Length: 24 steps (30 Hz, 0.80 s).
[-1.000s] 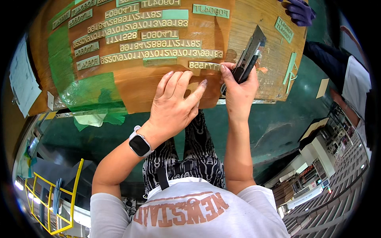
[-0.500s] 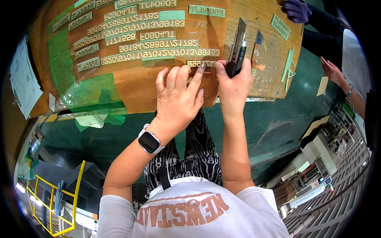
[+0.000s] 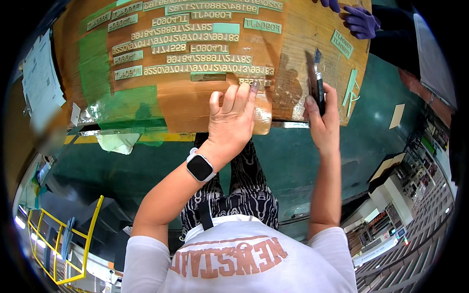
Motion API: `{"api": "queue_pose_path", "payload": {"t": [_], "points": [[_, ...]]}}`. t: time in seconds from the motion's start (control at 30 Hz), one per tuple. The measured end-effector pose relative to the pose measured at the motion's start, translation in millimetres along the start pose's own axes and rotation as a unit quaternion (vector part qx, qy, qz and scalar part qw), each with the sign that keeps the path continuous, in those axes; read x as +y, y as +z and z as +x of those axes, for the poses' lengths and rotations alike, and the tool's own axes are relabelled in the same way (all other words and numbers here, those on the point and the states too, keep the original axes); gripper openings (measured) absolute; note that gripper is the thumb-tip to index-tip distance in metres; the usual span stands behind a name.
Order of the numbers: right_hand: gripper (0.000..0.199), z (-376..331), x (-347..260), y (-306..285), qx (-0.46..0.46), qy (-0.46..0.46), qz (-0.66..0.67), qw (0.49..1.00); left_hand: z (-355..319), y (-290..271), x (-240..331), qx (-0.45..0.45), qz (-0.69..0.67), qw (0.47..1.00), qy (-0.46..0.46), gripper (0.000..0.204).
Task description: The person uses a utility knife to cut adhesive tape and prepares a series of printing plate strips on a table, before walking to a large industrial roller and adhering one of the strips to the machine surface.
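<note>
Under the spread, flat-pressed fingertips of the left hand (image 3: 233, 122), a pale label strip (image 3: 254, 82) is best held steady while the scraper knife (image 3: 316, 83), gripped closed in the right hand (image 3: 322, 119), is kept low beside it.

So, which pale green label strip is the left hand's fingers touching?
The short strip at the bottom of the rows, under the left hand's fingertips; the others lie higher, untouched.

a dark-handled scraper blade (image 3: 316, 84) stands upright against the wooden board (image 3: 303, 29), just right of a small pale label strip (image 3: 255, 82).
</note>
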State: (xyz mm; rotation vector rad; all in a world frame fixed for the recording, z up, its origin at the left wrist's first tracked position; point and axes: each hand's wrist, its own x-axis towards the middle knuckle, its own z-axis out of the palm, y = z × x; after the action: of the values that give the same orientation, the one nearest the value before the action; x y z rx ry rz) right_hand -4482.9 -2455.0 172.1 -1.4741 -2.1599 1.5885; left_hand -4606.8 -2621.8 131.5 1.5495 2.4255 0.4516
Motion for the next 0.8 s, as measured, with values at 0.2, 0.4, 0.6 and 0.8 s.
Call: {"api": "queue_pose_path", "payload": {"t": [0.2,0.4,0.6,0.8], "points": [[0.034,25,-26,-9,-0.219,-0.242,-0.335,0.884,-1,7,0,-0.020,0.013,0.999,0.022,0.054],[0.035,52,-30,-4,-0.254,-0.322,-0.403,0.818,-4,11,-5,-0.026,-0.010,0.999,0.018,0.060],[0.038,68,-32,2,-0.274,-0.357,-0.415,0.791,-6,12,-12,-0.015,-0.041,0.999,0.026,0.056],[0.036,72,-36,5,-0.286,-0.363,-0.427,0.778,-6,11,-16,0.001,-0.060,0.998,0.028,0.055]]}}
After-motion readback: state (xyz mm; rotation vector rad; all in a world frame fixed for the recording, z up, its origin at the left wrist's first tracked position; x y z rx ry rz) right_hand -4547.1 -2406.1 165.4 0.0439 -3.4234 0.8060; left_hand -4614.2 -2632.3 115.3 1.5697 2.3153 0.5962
